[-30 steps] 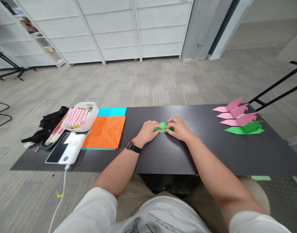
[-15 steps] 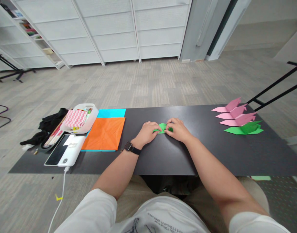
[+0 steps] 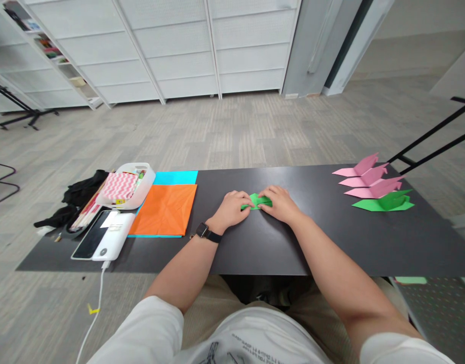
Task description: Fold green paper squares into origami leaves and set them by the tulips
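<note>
A small piece of folded green paper (image 3: 256, 200) lies on the dark table between my two hands. My left hand (image 3: 234, 208) grips its left end, with thumb and fingers closed on the edge. At the other end, my right hand (image 3: 280, 203) has its fingers bent over the paper, the thumb tucked close underneath. Both hands rest low on the tabletop, and their fingers cover the paper's ends. Off to the right stand several folded paper birds: a pink paper bird (image 3: 374, 188) among other pink ones, and a green paper bird (image 3: 386, 203) nearest me.
Orange paper (image 3: 166, 210) lies over blue paper (image 3: 176, 177) left of my hands. Further left are a white basket (image 3: 143, 189), a white power bank (image 3: 114, 236) with a cable, a phone (image 3: 88, 240) and black cloth (image 3: 86, 188). The dark table (image 3: 262, 253) ends near my lap.
My right fingers have shifted slightly on the green paper, flattening over its right end. The left hand keeps nearly the same hold. The whole view has shifted very slightly.
</note>
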### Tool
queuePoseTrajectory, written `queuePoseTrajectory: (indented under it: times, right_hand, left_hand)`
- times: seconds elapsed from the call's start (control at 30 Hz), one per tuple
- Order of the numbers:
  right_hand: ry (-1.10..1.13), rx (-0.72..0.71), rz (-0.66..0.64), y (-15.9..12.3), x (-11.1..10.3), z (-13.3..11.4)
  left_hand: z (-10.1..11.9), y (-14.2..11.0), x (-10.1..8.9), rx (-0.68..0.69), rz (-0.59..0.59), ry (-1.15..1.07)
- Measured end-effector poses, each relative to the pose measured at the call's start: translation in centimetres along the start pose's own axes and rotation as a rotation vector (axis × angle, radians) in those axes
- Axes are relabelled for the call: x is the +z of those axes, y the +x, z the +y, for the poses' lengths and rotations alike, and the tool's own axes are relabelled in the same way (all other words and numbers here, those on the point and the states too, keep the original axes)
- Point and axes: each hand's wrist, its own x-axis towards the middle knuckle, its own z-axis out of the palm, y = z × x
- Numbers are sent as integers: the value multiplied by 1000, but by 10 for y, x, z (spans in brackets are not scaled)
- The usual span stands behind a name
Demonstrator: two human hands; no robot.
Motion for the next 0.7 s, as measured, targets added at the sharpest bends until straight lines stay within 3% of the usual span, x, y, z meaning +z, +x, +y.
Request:
queuePoseTrajectory:
  times: [0.3,0.5,0.7]
  right_hand:
    - [-33,19,-32,2,3,0]
    - [-33,51,-44,2,5,-1]
    - [-57,125,30,-2,5,3]
  left_hand:
    - [9,6,9,-138,31,6]
    - [6,6,11,-155,6,-1]
    - [7,6,9,-149,0,-6]
